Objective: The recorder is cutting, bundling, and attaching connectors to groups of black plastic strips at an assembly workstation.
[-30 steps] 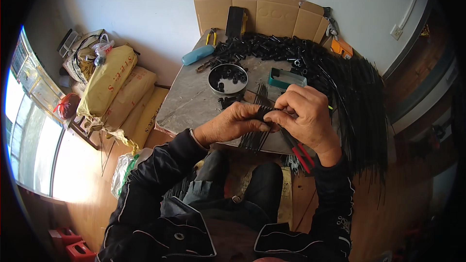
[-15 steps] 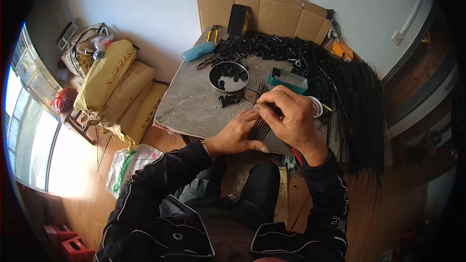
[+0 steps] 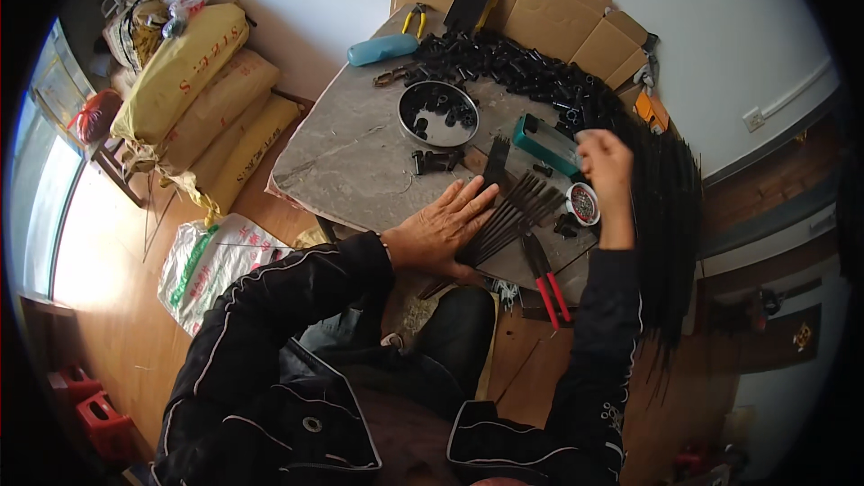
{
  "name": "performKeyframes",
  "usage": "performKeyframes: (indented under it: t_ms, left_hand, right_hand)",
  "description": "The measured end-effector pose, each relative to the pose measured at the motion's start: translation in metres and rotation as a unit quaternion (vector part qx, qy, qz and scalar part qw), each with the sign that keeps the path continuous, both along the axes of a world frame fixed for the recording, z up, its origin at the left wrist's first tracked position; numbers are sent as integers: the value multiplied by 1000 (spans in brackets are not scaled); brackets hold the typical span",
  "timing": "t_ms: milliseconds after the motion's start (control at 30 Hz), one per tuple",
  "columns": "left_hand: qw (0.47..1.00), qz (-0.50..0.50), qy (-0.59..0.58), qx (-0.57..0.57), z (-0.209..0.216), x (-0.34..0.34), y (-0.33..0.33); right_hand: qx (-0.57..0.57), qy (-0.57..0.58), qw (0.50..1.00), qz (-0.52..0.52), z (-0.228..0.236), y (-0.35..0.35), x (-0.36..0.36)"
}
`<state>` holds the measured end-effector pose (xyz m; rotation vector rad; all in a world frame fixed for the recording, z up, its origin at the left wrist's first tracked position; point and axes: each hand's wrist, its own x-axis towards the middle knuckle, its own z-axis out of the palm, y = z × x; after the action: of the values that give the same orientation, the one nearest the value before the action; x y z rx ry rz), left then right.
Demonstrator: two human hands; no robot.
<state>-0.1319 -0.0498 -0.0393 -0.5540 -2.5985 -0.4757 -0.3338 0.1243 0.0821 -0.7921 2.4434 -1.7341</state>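
My left hand (image 3: 443, 227) lies with fingers spread on the near ends of a fan of thin black rods (image 3: 520, 214), close to the table's front edge. A second dark bunch of rods (image 3: 496, 162) sticks out past its fingertips. Raised at the right, my right hand (image 3: 608, 169) has its fingers curled together; whatever they may pinch is too small to make out. Near it are a teal box (image 3: 551, 148) and a white cup (image 3: 583, 203) of small bits. Red-handled pliers (image 3: 547, 286) lie partly over the table's front edge.
On the grey table (image 3: 337, 148) are a round tin (image 3: 447, 134) of black pieces, a pile of black tubular parts (image 3: 526, 70), a blue case (image 3: 382, 49) and yellow-handled pliers (image 3: 415, 20). Long black rods (image 3: 661, 216) hang over the right side. Stuffed sacks (image 3: 202, 81) stand left.
My right hand has left the rods and moved right, up past the cup. My left hand has flattened on the rods, which now fan out. The view has turned, showing the red-handled pliers fully.
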Motion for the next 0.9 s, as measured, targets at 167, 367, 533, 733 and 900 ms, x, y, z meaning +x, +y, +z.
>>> performKeyframes:
  t_ms: [167,367,533,733,900]
  left_hand:
    - [1000,13,-14,2,-5,2,-3]
    - [999,-11,-51,-11,3,8,-4]
    - [992,-38,-117,-31,7,18,-3]
    - [988,-48,-141,-40,8,13,-4]
    - [987,-51,-149,-29,9,12,-4]
  right_hand:
    - [275,167,944,-79,-71,-21,-64]
    - [428,188,884,-19,-67,-39,-87]
    - [410,267,872,-8,-56,-22,-87]
    - [332,360,872,-20,-44,-5,-62]
    - [278,301,911,34,-59,-9,-29]
